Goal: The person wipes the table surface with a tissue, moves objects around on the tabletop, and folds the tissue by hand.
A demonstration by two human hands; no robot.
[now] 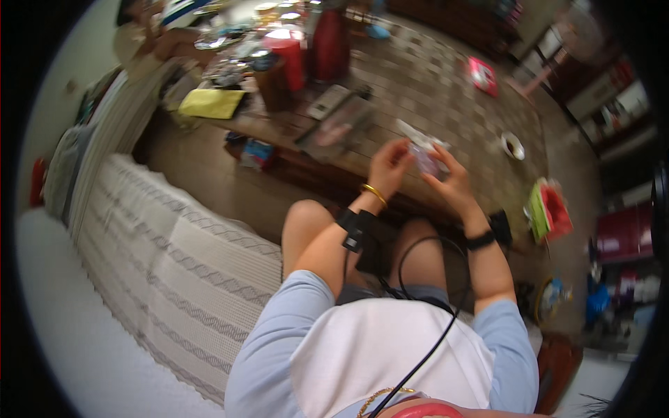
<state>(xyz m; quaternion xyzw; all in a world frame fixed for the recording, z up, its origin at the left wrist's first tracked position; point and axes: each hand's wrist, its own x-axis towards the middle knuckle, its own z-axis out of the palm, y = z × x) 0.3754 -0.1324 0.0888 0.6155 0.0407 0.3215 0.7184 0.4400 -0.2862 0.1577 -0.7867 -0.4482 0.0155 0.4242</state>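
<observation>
Between my hands, near the front edge of a tiled-pattern table (428,78), is a small translucent lilac object (426,161), possibly a plastic packet; blur hides its detail. My right hand (454,180) grips it between thumb and fingers. The bent fingers of my left hand (389,164) pinch its other side. Just beyond the fingertips lies a crumpled white strip (415,133), perhaps tissue or wrapping. Left of my hands, a clear container or pouch with pinkish contents (334,130) rests at the table edge, beside a flat whitish device (328,102).
A brown cup (272,83), a red container (287,57) and a dark red flask (330,47) stand at the back left near a yellow cloth (211,103). Rightward are a small white bowl (512,146) and a green-and-red box (549,209). A black cable (434,350) crosses my lap. Another person (151,42) sits far left.
</observation>
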